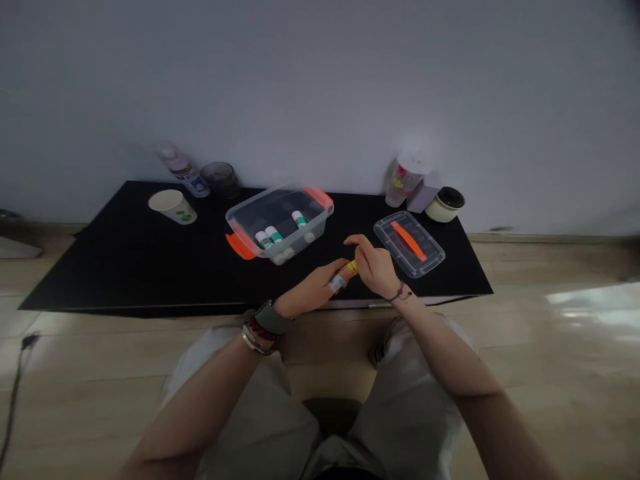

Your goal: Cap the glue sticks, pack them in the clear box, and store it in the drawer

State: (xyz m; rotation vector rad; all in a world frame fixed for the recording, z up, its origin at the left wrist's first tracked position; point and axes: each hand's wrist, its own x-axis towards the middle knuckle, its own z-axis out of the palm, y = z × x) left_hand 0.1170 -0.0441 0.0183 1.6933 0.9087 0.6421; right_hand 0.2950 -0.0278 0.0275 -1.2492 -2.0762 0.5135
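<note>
My left hand point(311, 291) is closed around a small glue stick point(337, 283) with a pale blue-and-white label and a yellow end, held over the front edge of the black table. At that yellow end, my right hand point(374, 269) has its fingers closed, with the index finger crooked outward. Beyond my left hand stands a clear plastic box point(305, 235) with orange latches. Inside it lie several white-and-green glue sticks point(299, 219). Just past my right hand, the clear lid point(433, 257) with an orange handle lies flat on the table.
On the left of the black table point(110, 267), a paper cup point(173, 207) lies tilted, near a spray bottle point(184, 172) and a dark cup point(221, 180). A clear lidded cup point(401, 181), a white box point(424, 192) and a cream jar point(444, 207) stand by the wall.
</note>
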